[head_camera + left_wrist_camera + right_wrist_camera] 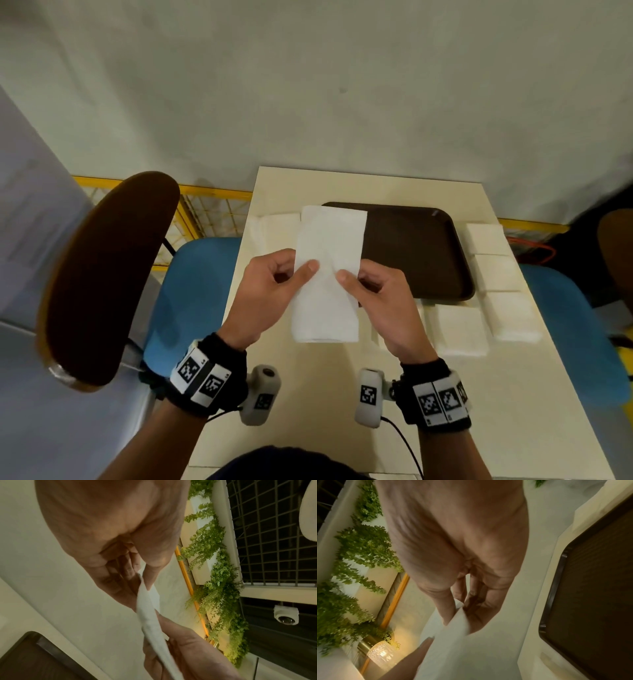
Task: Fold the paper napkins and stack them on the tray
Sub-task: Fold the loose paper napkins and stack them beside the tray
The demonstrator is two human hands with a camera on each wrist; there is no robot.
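Observation:
I hold a white paper napkin [329,274] in the air above the table, folded into a long strip. My left hand [274,284] pinches its left edge with the thumb on top. My right hand [373,291] pinches its right edge the same way. The left wrist view catches the napkin [150,616] edge-on between thumb and fingers; in the right wrist view the napkin [462,635] hangs from my fingers. Behind it on the table lies a dark brown tray [418,253], its visible part bare and its left side hidden by the napkin. The tray [590,601] also fills the right wrist view's right side.
Piles of white napkins lie on the cream table [308,404]: one left of the tray [274,229], several along the right edge [496,274] and one in front of the tray [459,329]. A chair with a brown backrest [106,274] and blue seat stands at the left.

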